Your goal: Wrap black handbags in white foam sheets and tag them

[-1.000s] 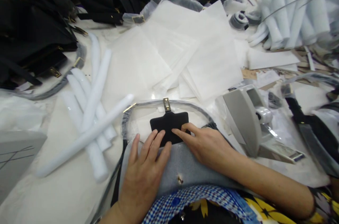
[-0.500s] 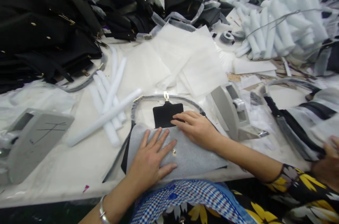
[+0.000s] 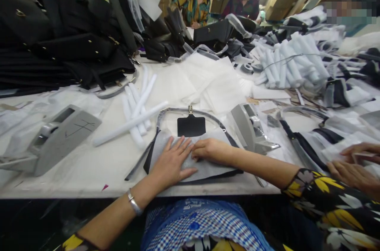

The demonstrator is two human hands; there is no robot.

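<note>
A black handbag [image 3: 149,159] lies in front of me, its front covered by a thin whitish sheet [image 3: 216,170]. My left hand [image 3: 170,162] rests flat on that sheet with the fingers spread. Beside it, my right hand [image 3: 212,150] has its fingers curled and pressed together against the sheet; what they hold, if anything, is hidden. Beyond the hands a black flap [image 3: 191,126] with a gold clasp [image 3: 190,110] lies folded back. The bag's plastic-wrapped handle [image 3: 208,111] arches around it.
White foam rods [image 3: 133,122] lie at left, near a grey tape dispenser [image 3: 69,136]. Another tape dispenser [image 3: 247,126] stands right of the bag. White sheets [image 3: 222,88] lie beyond. Black bags [image 3: 74,51] are piled far left. A co-worker's hands [image 3: 353,164] work at far right.
The camera view has tilted up, showing people behind the table. My right hand has drawn back from the flap onto the sheet and curled its fingers. My left hand stays flat.
</note>
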